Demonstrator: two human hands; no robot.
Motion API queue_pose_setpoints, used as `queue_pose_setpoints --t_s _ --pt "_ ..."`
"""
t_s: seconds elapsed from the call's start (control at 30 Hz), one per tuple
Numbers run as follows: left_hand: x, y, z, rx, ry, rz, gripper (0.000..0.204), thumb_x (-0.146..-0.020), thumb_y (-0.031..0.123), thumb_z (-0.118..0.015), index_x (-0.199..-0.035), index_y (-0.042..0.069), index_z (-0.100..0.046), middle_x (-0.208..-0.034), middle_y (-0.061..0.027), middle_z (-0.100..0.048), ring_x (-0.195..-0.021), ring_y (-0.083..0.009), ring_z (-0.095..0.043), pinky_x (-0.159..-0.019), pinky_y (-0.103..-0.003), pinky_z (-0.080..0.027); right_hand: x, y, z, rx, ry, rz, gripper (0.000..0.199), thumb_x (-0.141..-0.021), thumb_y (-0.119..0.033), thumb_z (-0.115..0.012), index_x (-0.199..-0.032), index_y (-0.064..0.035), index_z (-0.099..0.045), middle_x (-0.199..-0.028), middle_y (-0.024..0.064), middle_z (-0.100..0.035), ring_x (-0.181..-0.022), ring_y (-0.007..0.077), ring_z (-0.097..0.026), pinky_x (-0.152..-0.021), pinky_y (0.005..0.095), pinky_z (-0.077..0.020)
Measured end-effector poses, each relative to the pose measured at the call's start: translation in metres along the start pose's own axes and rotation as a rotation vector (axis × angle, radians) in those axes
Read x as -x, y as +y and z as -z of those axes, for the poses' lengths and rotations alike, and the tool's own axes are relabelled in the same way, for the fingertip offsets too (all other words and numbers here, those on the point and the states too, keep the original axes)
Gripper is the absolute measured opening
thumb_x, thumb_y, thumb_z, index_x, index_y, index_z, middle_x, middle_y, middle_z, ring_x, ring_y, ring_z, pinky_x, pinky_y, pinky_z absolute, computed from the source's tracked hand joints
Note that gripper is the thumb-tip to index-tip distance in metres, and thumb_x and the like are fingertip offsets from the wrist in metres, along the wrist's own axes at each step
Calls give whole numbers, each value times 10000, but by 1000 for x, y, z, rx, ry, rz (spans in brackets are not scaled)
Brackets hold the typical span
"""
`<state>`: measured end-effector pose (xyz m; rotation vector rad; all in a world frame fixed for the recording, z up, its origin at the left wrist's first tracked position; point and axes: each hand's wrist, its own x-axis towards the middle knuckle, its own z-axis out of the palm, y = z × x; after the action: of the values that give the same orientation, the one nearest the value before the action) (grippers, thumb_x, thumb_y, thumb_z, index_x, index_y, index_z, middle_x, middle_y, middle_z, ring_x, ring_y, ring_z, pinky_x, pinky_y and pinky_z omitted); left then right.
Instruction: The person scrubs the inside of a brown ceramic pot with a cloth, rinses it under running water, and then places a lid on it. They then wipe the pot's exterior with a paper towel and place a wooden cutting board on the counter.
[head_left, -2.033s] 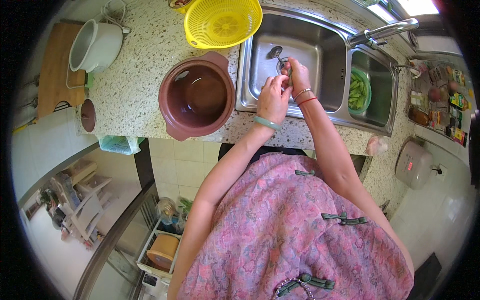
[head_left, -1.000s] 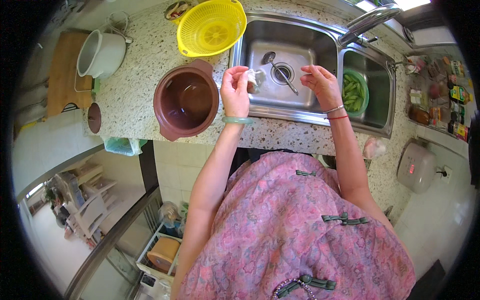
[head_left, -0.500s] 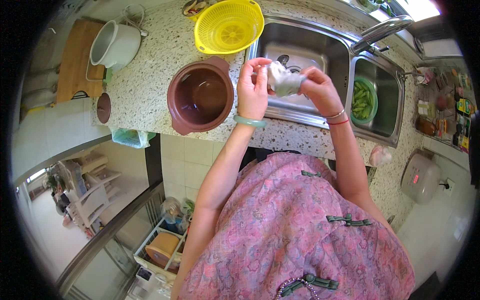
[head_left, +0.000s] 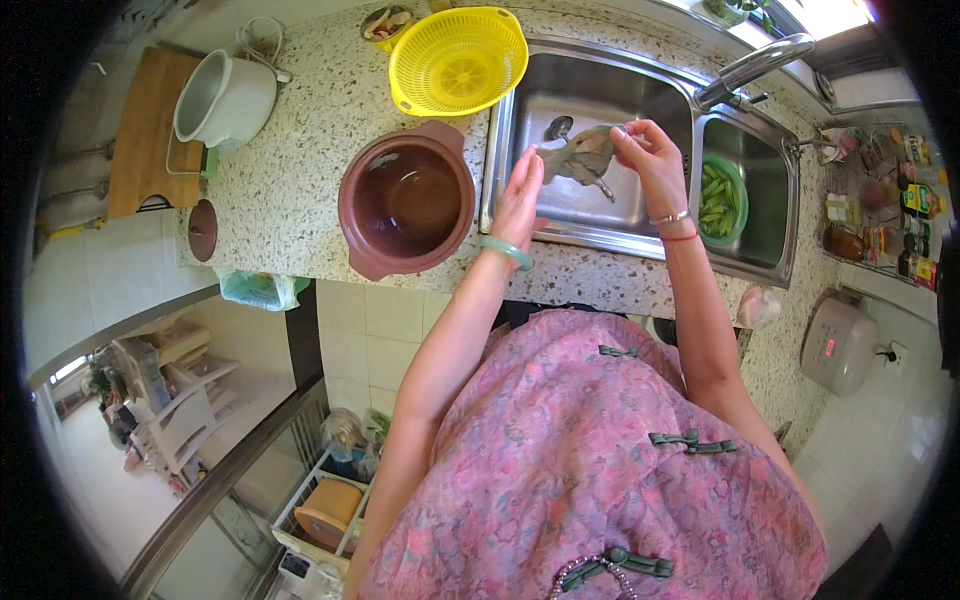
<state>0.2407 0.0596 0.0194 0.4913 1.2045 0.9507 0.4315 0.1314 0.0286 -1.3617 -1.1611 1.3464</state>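
Observation:
A thin, crumpled grey-brown cloth [head_left: 580, 158] is spread in the air above the large sink basin [head_left: 645, 100]. My right hand [head_left: 655, 165] pinches its upper right corner between thumb and fingers. At its left end is my left hand [head_left: 517, 205], seen edge-on with a green bangle at the wrist; the cloth's end meets the fingertips, which seem closed on it. Left of that hand, a brown clay pot [head_left: 360, 200] stands uncovered on the counter. A green bowl [head_left: 742, 210] of cut green vegetables sits in the smaller basin, to the right of my right hand.
A yellow colander [head_left: 410, 60] stands beyond the pot, with a small bowl [head_left: 385, 28] beside it. The faucet [head_left: 755, 68] arches over the sink's far right. At the left are a white pot [head_left: 235, 105] and a wooden board [head_left: 150, 140]. A condiment rack [head_left: 880, 210] is on the right.
The cloth was bunched between both hands and now hangs spread out. My right hand has risen slightly, and the left has straightened its fingers and shifted a little lower.

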Motion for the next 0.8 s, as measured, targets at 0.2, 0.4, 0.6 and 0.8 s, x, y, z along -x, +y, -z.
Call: queue_pose_setpoints --t_s 0.2,0.4,0.6,0.8 --pt "-7 9 -8 599 -274 32 594 -950 559 -384 -1378 147 -387 -1246 -45 -534 -1151 -202 -501 -1002 -402 -384 50 -42 -47 -356 40 -107 152 -867 -159 -678 -908 -36 -598 -858 13 -643 -668 60 -585 -610 205 -486" --pt "14 20 -12 763 -341 -84 587 -974 522 -336 -1304 53 -462 -1283 -92 -526 -1191 -229 -502 -1025 -399 -392 74 -35 -77 516 -105 567 342 -763 -88 -663 -1104 -94 -641 -1312 127 -503 -1230 330 -439 -1046 414 -331" --pt "41 42 21 745 -215 -172 551 -992 454 -358 -1315 19 -460 -1338 -130 -482 -1227 -235 -467 -1053 -376 -356 90 -41 -126 598 -34 655 327 -722 10 -602 -1020 -95 -683 -1263 132 -524 -1161 365 -464 -1008 422 -359" --pt "58 39 71 655 -109 -343 452 -1011 285 -412 -1389 39 -381 -1306 -71 -488 -1232 -159 -431 -1060 -315 -319 55 -19 -184 467 -57 684 227 -715 52 -575 -896 -38 -676 -938 101 -637 -871 307 -566 -796 369 -463"
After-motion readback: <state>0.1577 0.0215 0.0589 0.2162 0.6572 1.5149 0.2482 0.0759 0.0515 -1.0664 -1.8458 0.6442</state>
